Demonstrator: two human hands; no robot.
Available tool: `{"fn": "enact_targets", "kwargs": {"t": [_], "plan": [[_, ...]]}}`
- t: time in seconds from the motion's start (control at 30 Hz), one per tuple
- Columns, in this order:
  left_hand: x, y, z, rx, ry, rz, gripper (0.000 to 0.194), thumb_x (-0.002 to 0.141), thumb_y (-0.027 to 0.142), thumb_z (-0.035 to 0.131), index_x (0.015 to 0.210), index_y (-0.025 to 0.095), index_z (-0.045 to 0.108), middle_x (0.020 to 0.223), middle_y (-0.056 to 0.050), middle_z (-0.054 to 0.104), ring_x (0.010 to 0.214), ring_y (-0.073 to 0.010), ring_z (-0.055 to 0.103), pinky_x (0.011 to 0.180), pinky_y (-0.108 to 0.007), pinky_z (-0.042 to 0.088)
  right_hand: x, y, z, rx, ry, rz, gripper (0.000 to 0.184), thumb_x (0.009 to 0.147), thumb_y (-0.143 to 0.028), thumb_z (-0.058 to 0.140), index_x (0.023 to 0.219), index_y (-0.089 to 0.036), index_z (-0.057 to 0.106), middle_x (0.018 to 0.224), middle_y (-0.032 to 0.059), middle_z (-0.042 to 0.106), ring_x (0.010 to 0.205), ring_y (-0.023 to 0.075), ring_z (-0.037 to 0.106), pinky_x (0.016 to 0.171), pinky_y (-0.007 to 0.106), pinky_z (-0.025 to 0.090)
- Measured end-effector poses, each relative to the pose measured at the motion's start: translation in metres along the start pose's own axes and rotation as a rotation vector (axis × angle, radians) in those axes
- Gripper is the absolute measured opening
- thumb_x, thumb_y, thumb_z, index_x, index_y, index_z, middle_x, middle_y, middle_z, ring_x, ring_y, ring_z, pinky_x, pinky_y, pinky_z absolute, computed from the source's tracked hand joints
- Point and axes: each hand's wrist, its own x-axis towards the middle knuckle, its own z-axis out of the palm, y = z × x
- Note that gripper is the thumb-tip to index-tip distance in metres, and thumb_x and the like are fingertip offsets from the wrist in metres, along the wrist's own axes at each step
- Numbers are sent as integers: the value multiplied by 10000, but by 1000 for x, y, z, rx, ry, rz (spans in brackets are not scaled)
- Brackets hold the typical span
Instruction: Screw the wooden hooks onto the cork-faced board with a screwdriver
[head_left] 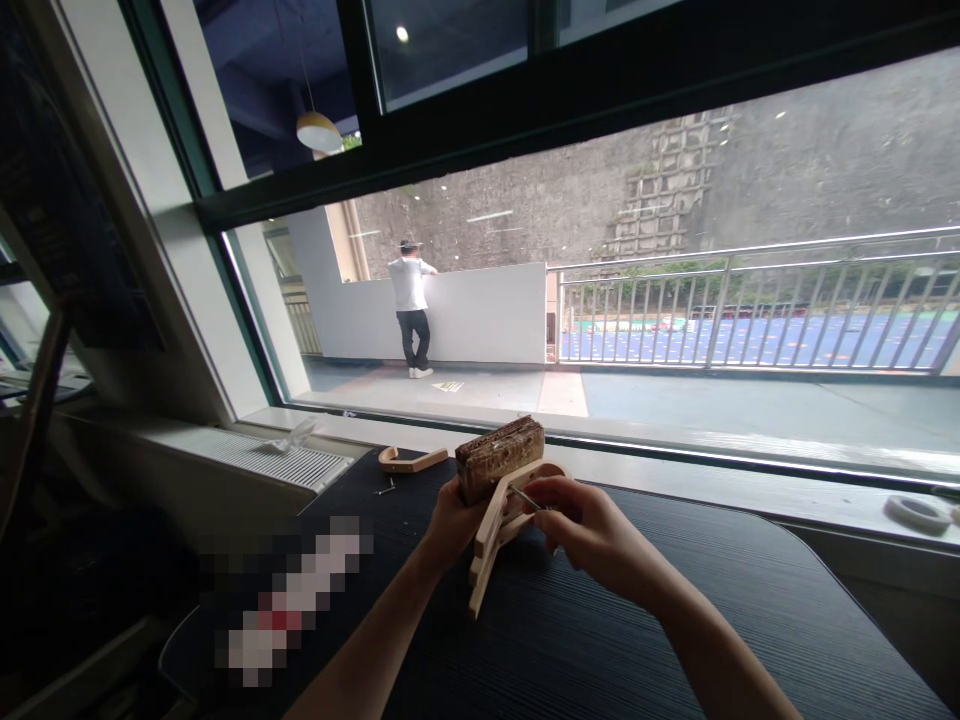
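Note:
My left hand (450, 520) is closed around a small wooden assembly (501, 500): light wooden legs joined under a brown woven-looking block (501, 452). It is held just above the dark table (675, 620). My right hand (585, 520) pinches a thin metal tool (525, 497), whose tip meets the wooden frame beneath the block. A separate curved wooden piece (409, 460) lies on the table behind my left hand, with a small metal screw (386, 489) beside it.
A large window runs along the far side of the table, above a sill with a vent grille (285, 462) and a clear plastic scrap (292, 436). A roll of tape (919, 512) rests on the sill at right. Outside, a person (411, 305) stands on a terrace.

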Motion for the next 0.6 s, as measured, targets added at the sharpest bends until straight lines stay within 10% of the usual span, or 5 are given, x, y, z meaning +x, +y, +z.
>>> {"fn": "enact_targets", "kwargs": {"t": [0.2, 0.6], "plan": [[2, -4, -4, -14, 21, -8, 344, 491, 232, 843, 779, 108, 703, 665, -27, 679, 572, -150, 587, 537, -227, 455, -2, -1, 1, 96, -101, -42, 373, 757, -222, 553, 1116, -153, 630, 908, 55, 675, 751, 158, 622, 583, 245, 503], [2, -2, -3, -47, 27, -30, 333, 475, 193, 844, 769, 109, 713, 643, -15, 684, 569, -145, 593, 545, -222, 464, 1, 10, 8, -582, 275, -195, 120, 783, -286, 551, 862, -220, 612, 868, 11, 661, 705, 157, 575, 634, 269, 421]]}}
